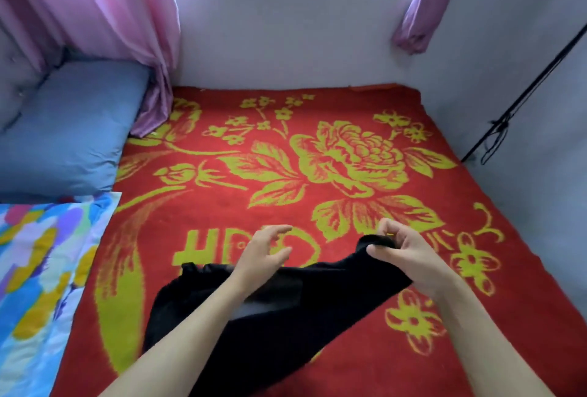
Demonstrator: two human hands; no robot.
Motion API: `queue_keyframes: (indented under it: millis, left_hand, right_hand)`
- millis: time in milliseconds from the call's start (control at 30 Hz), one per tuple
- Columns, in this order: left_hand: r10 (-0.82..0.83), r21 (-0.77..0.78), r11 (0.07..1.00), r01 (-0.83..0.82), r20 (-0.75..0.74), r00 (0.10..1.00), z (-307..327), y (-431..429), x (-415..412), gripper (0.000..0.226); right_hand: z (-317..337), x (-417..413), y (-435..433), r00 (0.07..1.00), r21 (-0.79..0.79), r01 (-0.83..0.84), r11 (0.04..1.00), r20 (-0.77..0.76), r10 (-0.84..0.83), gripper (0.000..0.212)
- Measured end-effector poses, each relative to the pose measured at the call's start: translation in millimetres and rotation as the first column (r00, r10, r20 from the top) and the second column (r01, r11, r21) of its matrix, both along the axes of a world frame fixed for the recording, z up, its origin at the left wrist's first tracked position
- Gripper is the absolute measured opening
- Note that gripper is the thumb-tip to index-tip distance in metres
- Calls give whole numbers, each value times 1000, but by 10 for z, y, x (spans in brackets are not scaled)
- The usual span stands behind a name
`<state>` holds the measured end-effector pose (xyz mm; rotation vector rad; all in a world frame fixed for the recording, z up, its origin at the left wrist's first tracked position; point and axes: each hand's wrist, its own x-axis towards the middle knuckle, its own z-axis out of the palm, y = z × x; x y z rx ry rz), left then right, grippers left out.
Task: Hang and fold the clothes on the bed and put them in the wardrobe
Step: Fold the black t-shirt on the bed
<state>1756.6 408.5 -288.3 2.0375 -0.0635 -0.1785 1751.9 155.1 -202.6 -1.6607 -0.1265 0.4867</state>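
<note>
As we look down at the bed [286, 180], right hand [409, 256]: pinching the black garment [286, 311] at its raised end.
Left hand [263, 253]: fingers loosely spread, holding nothing.

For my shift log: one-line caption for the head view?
On a red floral blanket, the right hand pinches one end of a black garment; the left hand hovers open.

Both my bare forearms reach forward, hands side by side.
My left hand [262, 258] hovers palm down, fingers spread and loosely curved, gripping nothing. My right hand [405, 256] is turned inward, thumb and curled fingers pinching a fold of the black garment [317, 301]; the two hands do not touch.
</note>
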Motion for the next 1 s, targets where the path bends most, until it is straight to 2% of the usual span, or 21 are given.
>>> queue_keyframes:
  millis: [100, 167, 233, 300, 400, 533, 733, 767, 833, 900, 1000]
  left_hand:
    - [-175, -162, 971, 175, 16, 985, 521, -99, 41, 44]
    - [-357, -285, 897, 338, -16, 934, 846, -183, 16, 50]
    - [-527, -392, 785, 480, -14, 850, 1126, -282, -43, 52]
    - [-640, -456, 679, 575, 15, 768, 1356, -369, -133, 48]
    - [-702, -452, 612, 650, 68, 709, 1517, -422, -240, 29]
    - [-671, -384, 646, 660, 128, 731, 1563, -442, -323, 22]
    - [-576, -148, 779, 609, 214, 789, 1601, -454, -372, 3]
    - [-586, -122, 778, 616, 212, 782, 1601, -438, -372, 11]
    - [-614, -127, 761, 636, 173, 770, 1597, -372, -378, 24]
    - [-595, -162, 772, 615, 157, 788, 1578, -274, -368, 31]
    - [-518, -153, 829, 539, 157, 841, 1579, -82, -307, 14]
  right_hand:
    - [661, -37, 67, 982, -42, -166, 985, 89, 169, 33]
    - [979, -56, 128, 961, -103, -228, 968, 138, 241, 32]
    - [1213, -76, 193, 942, -178, -256, 950, 176, 287, 31]
    - [1408, -132, 249, 926, -238, -268, 933, 204, 318, 30]
    - [1586, -220, 255, 903, -303, -269, 914, 251, 348, 30]
    - [1747, -353, 174, 893, -307, -205, 929, 329, 306, 32]
    - [1817, -454, 11, 903, -185, -82, 979, 403, 152, 32]
    - [1821, -455, -18, 901, -152, -55, 987, 419, 114, 33]
    - [1855, -470, -65, 889, -92, 0, 996, 456, 42, 33]
    - [1908, -484, -107, 869, -24, 45, 999, 495, -27, 24]
    - [1978, -515, -192, 839, 114, 121, 986, 518, -163, 18]
